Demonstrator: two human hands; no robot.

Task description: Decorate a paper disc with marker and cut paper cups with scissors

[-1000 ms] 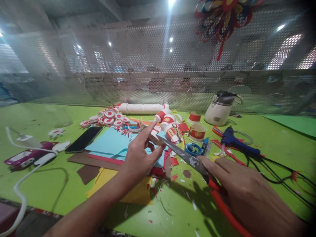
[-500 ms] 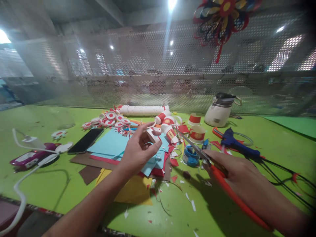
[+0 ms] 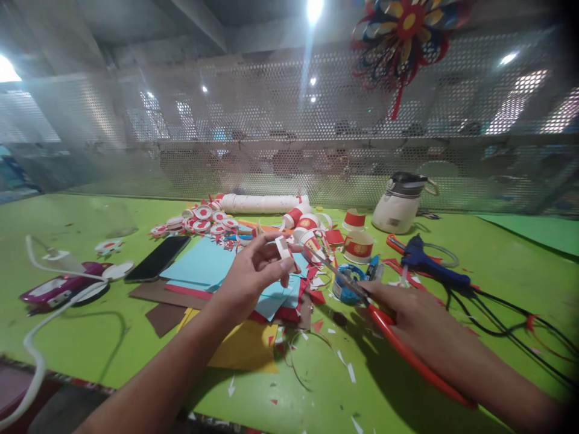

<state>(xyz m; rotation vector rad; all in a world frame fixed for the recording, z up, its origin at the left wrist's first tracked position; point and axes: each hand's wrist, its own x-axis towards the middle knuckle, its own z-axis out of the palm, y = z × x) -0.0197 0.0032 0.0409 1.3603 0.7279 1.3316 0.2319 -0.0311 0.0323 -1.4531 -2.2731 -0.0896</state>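
Between the fingers and thumb of my left hand (image 3: pixel 248 274) is a small white and red paper cup piece (image 3: pixel 283 248), held above a stack of light blue paper (image 3: pixel 194 265). My right hand (image 3: pixel 420 316) grips a pair of scissors (image 3: pixel 389 330) with red handles. Their blades point up and left toward the cup piece, a short way apart from it. Just behind the blades sits a roll of blue tape (image 3: pixel 347 284). Cut red and white paper cups (image 3: pixel 359 246) stand and lie beyond the hands.
Cut white and red paper flowers (image 3: pixel 201 217) are heaped at the back left, near a white roll (image 3: pixel 265 203). A black phone (image 3: pixel 157 259) and a purple device (image 3: pixel 63 288) lie left. On the right are a blue glue gun (image 3: pixel 429 265) and a white bottle (image 3: pixel 398 205). Paper scraps litter the green table.
My left hand has turned the cup piece, so its white strip now stands more upright. My right hand and the scissors have shifted slightly left.
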